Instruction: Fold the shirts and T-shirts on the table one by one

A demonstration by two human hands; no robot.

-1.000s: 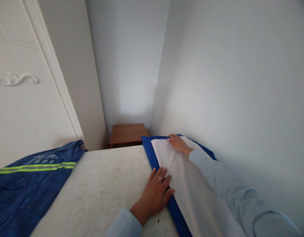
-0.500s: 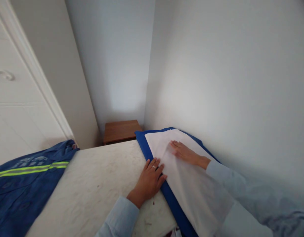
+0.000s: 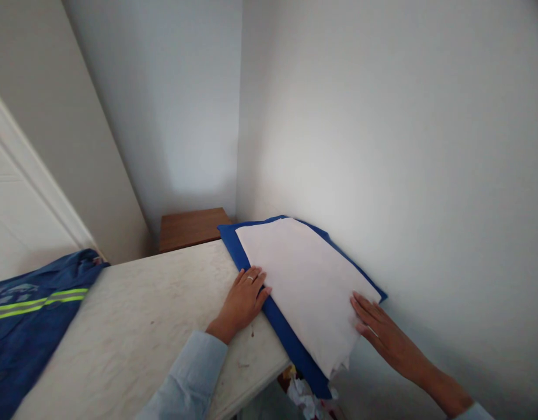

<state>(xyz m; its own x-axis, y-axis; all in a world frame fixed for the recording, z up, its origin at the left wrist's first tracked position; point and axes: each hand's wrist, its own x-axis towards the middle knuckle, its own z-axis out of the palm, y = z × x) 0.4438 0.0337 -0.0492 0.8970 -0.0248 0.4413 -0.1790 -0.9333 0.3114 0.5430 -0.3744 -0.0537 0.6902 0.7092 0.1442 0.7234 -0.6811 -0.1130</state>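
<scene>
A pale pinkish-white cloth (image 3: 295, 268) lies over a larger blue cloth (image 3: 289, 337), whose border shows along its left and upper edges. Both rest at the right side of a white, stained tabletop (image 3: 155, 326), and their lower end hangs past its edge. My left hand (image 3: 241, 300), with a ring on one finger, lies with fingers spread on the left edge of the cloths. My right hand (image 3: 380, 326) is at the lower right edge of the pale cloth, fingers stretched out, touching it and holding nothing.
A dark blue garment (image 3: 37, 326) with a yellow-green reflective stripe lies at the left of the table. Behind stands a brown wooden surface (image 3: 190, 227) in the corner. A wall rises close on the right. Crumpled items (image 3: 304, 396) show below the table edge.
My right hand has slid down and to the right across the pale cloth, which now looks smoother. My left hand stays on the cloth edge. The view has shifted to the right.
</scene>
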